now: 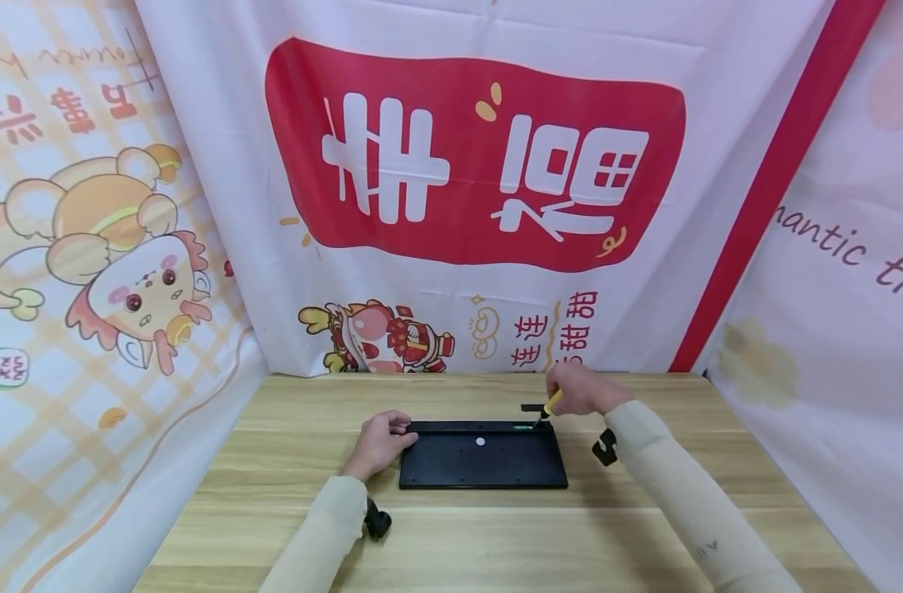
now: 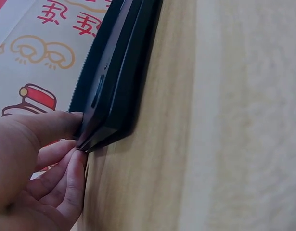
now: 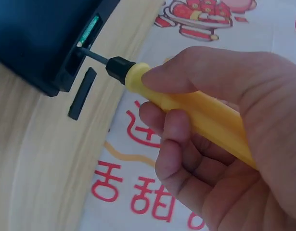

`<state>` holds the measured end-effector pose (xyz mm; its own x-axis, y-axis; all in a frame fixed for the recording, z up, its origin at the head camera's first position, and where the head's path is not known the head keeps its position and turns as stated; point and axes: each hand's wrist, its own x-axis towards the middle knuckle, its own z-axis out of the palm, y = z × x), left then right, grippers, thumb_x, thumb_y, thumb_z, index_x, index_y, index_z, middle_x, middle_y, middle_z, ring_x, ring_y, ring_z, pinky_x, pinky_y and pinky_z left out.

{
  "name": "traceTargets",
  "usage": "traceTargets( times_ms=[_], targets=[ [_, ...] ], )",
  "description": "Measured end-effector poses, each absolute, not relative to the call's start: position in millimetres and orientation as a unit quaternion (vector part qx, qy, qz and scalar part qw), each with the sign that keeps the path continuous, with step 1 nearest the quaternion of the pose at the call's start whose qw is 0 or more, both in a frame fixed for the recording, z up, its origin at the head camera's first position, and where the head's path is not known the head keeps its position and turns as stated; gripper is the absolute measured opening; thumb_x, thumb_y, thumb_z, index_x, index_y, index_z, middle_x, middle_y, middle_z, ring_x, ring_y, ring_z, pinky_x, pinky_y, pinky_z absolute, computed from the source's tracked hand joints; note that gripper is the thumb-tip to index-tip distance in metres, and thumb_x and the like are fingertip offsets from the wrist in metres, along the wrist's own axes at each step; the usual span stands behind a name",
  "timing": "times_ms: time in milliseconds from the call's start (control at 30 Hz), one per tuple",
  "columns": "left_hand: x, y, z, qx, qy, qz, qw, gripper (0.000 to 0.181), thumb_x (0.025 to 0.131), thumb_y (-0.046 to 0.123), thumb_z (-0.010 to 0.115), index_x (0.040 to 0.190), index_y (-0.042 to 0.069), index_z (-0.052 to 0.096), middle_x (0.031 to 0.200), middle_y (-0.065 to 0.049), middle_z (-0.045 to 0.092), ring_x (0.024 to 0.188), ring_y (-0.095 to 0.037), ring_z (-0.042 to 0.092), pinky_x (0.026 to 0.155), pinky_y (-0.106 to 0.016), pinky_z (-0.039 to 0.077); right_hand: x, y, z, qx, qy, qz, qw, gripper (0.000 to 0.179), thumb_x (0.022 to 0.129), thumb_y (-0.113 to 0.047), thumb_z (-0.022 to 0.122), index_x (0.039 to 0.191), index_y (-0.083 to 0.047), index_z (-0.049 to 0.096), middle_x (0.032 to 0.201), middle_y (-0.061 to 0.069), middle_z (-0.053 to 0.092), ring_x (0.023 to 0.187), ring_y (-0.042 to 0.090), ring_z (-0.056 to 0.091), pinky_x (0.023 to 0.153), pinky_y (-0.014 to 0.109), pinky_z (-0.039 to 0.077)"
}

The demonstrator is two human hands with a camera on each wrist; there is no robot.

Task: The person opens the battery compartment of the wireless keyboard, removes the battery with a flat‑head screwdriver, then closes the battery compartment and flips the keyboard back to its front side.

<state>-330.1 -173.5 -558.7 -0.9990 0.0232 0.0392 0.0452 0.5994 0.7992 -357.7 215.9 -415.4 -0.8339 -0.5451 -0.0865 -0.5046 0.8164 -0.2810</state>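
Note:
A black keyboard lies on the table with its underside up and a round white sticker on it. My left hand grips its far left corner, thumb on top and fingertips at the edge. In my right hand is a screwdriver with a yellow handle, held between thumb and curled fingers. Its thin metal tip reaches into an uncovered slot near the keyboard's far right corner. Something green shows inside that slot. A small black cover strip lies on the table just beyond the keyboard.
The wooden table ends at a printed cloth hanging behind it. More printed cloth hangs at the left and right. A black wrist camera is strapped to my left wrist, another to my right.

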Motion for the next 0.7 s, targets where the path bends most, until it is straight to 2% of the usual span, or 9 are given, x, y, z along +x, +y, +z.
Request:
traceTargets(
  times_ms=[167,367,467,600,700],
  targets=[
    [-330,-172,-556,-0.017,-0.898,-0.439,0.014,0.029,0.095,0.017,0.08,0.122,0.009,0.076,0.114,-0.007,0.077,0.106,-0.02,0.071,0.094,-0.041,0.061,-364,231,-422,-0.25,0.946,-0.182,0.102,0.007,0.085,-0.007,0.082,0.085,-0.01,0.075,0.09,-0.001,0.074,0.086,0.015,0.066,0.081,0.041,0.06],
    [-330,-172,-553,-0.019,-0.901,-0.433,0.022,0.03,0.095,0.017,0.081,0.123,0.009,0.077,0.113,-0.007,0.078,0.105,-0.02,0.072,0.094,-0.042,0.061,-368,247,-432,-0.218,0.939,-0.237,0.12,0.006,0.089,-0.012,0.081,0.085,-0.012,0.077,0.087,-0.001,0.073,0.078,0.015,0.061,0.073,0.032,0.053],
    [-330,-172,-553,-0.016,-0.901,-0.433,0.019,0.029,0.094,0.017,0.081,0.122,0.01,0.078,0.112,-0.006,0.078,0.104,-0.019,0.071,0.094,-0.042,0.061,-369,254,-437,-0.203,0.933,-0.27,0.127,0.007,0.089,-0.011,0.08,0.083,-0.009,0.077,0.078,-0.002,0.069,0.07,0.014,0.054,0.067,0.029,0.048],
    [-331,-172,-554,-0.016,-0.901,-0.434,0.015,0.029,0.094,0.017,0.082,0.122,0.01,0.078,0.111,-0.005,0.077,0.104,-0.019,0.071,0.094,-0.042,0.061,-367,265,-445,-0.177,0.913,-0.337,0.148,0.019,0.09,-0.008,0.076,0.073,-0.001,0.07,0.062,-0.003,0.056,0.057,0.012,0.044,0.059,0.025,0.041],
    [-330,-173,-555,-0.019,-0.9,-0.434,0.017,0.029,0.094,0.017,0.081,0.122,0.009,0.077,0.111,-0.006,0.077,0.103,-0.019,0.071,0.094,-0.043,0.061,-364,273,-453,-0.152,0.896,-0.383,0.167,0.022,0.092,-0.01,0.074,0.075,0.002,0.07,0.063,-0.002,0.059,0.055,0.01,0.045,0.057,0.024,0.043]
  ],
)
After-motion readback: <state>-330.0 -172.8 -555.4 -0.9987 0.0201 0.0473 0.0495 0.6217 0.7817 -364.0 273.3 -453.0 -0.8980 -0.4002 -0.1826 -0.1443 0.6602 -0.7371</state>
